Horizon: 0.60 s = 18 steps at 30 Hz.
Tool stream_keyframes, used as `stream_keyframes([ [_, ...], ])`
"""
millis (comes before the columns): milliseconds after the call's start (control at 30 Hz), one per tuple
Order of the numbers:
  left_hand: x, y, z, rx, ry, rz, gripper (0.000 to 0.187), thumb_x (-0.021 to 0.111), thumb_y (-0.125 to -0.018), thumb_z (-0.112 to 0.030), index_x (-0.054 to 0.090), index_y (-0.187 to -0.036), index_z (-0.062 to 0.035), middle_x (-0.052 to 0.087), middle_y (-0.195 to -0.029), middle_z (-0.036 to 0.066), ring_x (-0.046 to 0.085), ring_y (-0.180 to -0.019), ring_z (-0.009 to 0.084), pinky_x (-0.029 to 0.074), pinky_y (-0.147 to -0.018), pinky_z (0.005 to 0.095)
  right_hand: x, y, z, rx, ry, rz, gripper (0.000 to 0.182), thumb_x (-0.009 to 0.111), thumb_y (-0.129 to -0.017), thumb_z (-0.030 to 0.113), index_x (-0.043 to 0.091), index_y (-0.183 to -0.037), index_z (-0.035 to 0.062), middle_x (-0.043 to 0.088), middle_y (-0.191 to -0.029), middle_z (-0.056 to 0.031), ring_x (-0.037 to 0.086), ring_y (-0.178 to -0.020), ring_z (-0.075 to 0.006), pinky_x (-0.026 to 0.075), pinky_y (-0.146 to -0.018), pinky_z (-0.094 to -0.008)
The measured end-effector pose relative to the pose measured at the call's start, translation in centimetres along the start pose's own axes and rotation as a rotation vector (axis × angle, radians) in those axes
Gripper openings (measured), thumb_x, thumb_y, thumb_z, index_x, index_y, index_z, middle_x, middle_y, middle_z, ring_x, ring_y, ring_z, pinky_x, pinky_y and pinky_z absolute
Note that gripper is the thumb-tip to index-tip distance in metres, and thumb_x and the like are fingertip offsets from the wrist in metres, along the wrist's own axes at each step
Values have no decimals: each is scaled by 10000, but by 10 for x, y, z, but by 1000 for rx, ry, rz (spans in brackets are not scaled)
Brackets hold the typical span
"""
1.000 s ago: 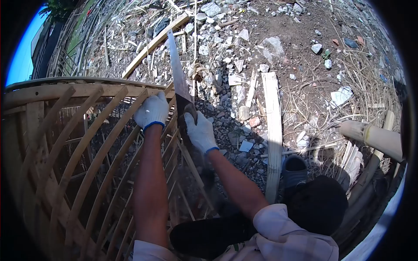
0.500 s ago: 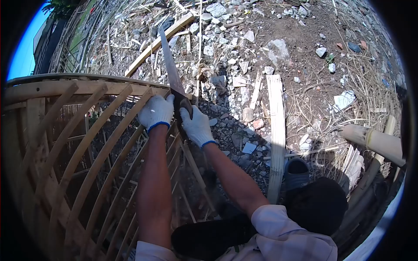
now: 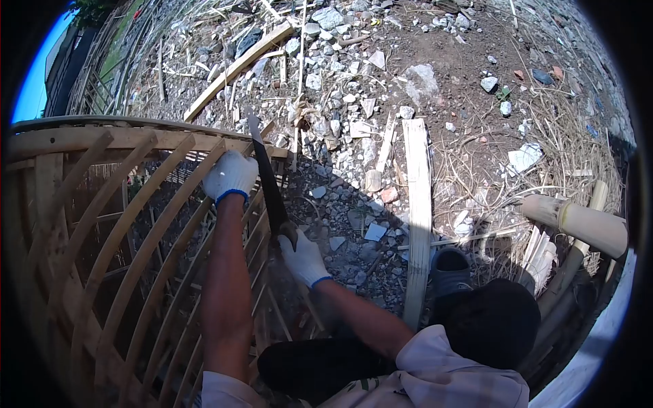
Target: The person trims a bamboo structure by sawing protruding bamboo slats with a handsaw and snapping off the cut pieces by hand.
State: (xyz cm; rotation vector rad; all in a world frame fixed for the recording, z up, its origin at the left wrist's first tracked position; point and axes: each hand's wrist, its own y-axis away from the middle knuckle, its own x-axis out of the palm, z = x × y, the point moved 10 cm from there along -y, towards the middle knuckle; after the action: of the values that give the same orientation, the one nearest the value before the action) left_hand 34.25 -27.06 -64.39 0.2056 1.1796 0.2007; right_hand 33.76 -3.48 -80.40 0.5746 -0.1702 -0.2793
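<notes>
Right hand (image 3: 304, 258) closed on the handle of a handsaw (image 3: 265, 173) — long, dark, narrow blade, angled up and far-left, crossing the top edge of the bamboo frame (image 3: 102, 224). Left hand (image 3: 231, 175), white glove with blue cuff, clamped over the frame's rail just left of the blade. Frame is curved pale slats — rubble ground (image 3: 381, 81) beyond.
</notes>
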Motion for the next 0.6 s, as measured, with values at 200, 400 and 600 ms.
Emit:
stream_keyframes([
  [200, -10, 9, -3, -12, -20, -16, 478, 577, -892, -438, 773, -1124, -68, 763, -1117, 191, 751, -1030, 365, 593, -902, 472, -9, 18, -22, 99, -226, -37, 421, 605, -1030, 415, 639, -1168, 18, 734, -856, -187, 743, -795, -322, 551, -728, -439],
  [400, 1, -1, -2, 26, 17, 21, 543, 488, -926, -448, 755, -1183, -51, 745, -1176, 207, 737, -1061, 390, 588, -904, 513, -38, 49, -44, 99, -348, -316, 385, 530, -1072, 372, 611, -1218, 26, 719, -825, -158, 741, -783, -275, 550, -706, -421],
  [600, 2, -1, -1, 31, 25, -20, 554, 445, -948, -448, 760, -1157, -44, 747, -1143, 228, 743, -1038, 391, 589, -894, 520, -122, 43, -7, -43, 440, -752, 456, 637, -962, 237, 550, -1358, 30, 609, -1255, -245, 573, -1190, -407, 443, -1052, -523],
])
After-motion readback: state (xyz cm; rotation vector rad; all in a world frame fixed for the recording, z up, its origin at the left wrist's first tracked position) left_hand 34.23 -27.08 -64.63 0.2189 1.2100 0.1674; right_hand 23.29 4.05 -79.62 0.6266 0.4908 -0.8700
